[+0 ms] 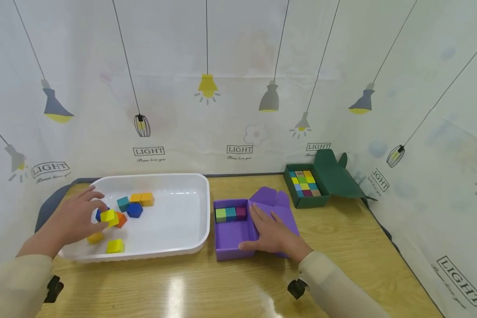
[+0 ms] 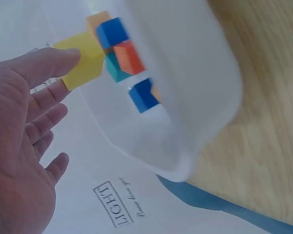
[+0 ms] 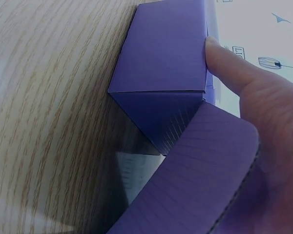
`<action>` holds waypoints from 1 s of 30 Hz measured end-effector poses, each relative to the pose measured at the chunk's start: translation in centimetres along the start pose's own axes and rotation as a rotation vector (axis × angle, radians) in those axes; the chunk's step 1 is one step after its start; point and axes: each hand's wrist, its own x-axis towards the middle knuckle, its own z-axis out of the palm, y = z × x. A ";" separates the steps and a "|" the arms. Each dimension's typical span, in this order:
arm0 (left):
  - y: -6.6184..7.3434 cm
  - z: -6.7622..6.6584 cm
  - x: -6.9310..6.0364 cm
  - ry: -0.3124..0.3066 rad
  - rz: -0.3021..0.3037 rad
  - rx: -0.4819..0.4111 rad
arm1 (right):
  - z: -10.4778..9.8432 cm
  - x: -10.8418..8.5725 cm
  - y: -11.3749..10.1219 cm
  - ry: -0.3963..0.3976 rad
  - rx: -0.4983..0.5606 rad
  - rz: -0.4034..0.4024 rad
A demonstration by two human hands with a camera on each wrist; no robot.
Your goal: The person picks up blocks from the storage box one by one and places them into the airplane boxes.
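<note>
My left hand [image 1: 73,218] pinches a yellow cube [image 1: 109,217] above the left part of a white tray [image 1: 175,227]. In the left wrist view, the thumb presses one face of that cube, with fingers behind it. Below and around lie orange, teal, blue and red-orange blocks, plus another yellow block [image 1: 115,246] at the tray's near side. My right hand [image 1: 273,233] rests with fingers extended on the opened purple box [image 1: 234,254], along its lid side. The right wrist view has the thumb at the box's rim. Light green, teal and maroon cubes [image 1: 240,213] stand in the box's back row.
A green box [image 1: 312,203] filled with colored cubes stands at the back right, its lid [image 1: 335,176] folded open. Behind the wooden table [image 1: 206,287] hangs a pale printed curtain [image 1: 175,53], which also runs along the right side.
</note>
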 end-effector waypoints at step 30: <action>20.0 -2.8 8.9 0.047 0.397 -0.063 | -0.2 0.3 -0.1 0.013 -0.028 -0.017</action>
